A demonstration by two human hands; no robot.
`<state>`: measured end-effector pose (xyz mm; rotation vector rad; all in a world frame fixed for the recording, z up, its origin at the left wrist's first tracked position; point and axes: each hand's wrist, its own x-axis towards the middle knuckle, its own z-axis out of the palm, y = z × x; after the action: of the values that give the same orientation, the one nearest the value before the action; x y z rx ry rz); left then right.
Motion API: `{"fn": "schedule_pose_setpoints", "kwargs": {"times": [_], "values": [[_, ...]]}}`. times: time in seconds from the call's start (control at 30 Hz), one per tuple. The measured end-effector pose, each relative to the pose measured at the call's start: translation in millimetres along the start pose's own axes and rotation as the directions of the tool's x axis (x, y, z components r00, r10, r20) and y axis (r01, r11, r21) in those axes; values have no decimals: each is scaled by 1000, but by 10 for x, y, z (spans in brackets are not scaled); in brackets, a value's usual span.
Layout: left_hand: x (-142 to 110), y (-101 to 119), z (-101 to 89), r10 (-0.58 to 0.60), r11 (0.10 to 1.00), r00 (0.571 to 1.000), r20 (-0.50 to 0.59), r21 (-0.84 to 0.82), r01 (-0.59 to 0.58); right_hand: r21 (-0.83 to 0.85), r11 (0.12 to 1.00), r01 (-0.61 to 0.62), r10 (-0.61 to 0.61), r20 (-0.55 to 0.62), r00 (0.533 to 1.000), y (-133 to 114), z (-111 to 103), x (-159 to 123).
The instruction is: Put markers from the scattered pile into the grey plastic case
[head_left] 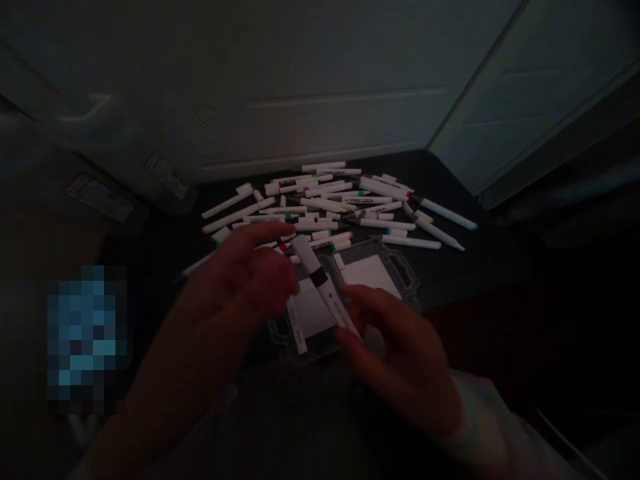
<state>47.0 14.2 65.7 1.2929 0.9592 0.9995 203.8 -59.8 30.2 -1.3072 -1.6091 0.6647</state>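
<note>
My right hand [400, 353] pinches a white marker [330, 300] near its lower end, between thumb and fingers. The marker tilts up to the left, with a grey cap-like end and a dark band. Close to that upper end is my left hand [245, 273], its index finger stretched out and its thumb apart, holding nothing that I can see. Below both hands lies an opened clear plastic case [410, 270] with white inserts. One marker with a blue end [297, 327] rests in the case's left half. Dim light hides finer detail.
A heap of white markers [325, 200] with coloured ends spreads over the dark tabletop [450, 273] behind the case. White panels [325, 80] rise behind it. Clear containers with labels [170, 173] stand at the left. A blurred-out blue patch [85, 333] is at lower left.
</note>
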Motion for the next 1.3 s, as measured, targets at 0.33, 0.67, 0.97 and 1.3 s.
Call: {"fn": "schedule_pose_setpoints", "kwargs": {"times": [0.33, 0.67, 0.97, 1.3], "values": [[-14, 80, 95, -74, 997, 996, -59, -2, 74, 301, 938, -174, 162, 65, 985, -147, -78, -116], [51, 19, 30, 1, 999, 991, -137, 44, 5, 352, 893, -280, 225, 189, 956, -38, -166, -200], [241, -264, -14, -47, 981, 994, -94, 184, 64, -51, 974, -221, 226, 117, 967, 256, -103, -384], [363, -520, -108, -255, 923, 967, -26, 292, 251, -217, 976, 21, 24, 199, 980, 376, 80, -297]]}}
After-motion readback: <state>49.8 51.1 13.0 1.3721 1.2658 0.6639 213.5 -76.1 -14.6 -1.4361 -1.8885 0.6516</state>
